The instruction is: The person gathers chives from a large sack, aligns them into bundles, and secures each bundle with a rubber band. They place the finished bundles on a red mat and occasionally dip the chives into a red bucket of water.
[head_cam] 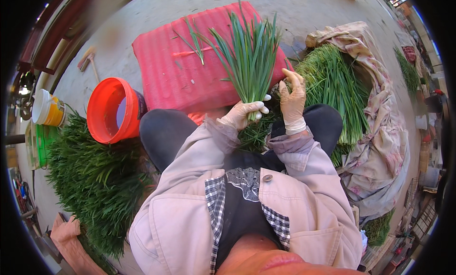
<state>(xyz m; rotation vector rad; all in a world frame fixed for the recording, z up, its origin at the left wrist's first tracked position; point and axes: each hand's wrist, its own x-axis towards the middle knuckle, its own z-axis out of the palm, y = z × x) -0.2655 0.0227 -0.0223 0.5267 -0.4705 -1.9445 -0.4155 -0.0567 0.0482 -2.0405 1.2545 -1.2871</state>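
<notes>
My left hand (245,113), in a thin whitish glove, grips a bunch of long green leafy stalks (253,61) by its pale lower ends, with the leaves fanned out away from me. Just right of the bunch is my right hand (293,98), gloved too, raised with its fingers bent and apart, nothing in it. Beyond the bunch lies a block wrapped in red striped mesh cloth (185,79). A few loose stalks (197,43) and a red strip (188,53) rest on top of it. More cut greens (254,134) show below my hands, between my knees.
At right, a large pile of green stalks (335,86) is partly wrapped in floral cloth (381,132). At left stand an orange-red bucket (107,127) and a white and yellow bucket (44,107), by a heap of dark bundled greens (96,175). A brush (86,59) lies farther off.
</notes>
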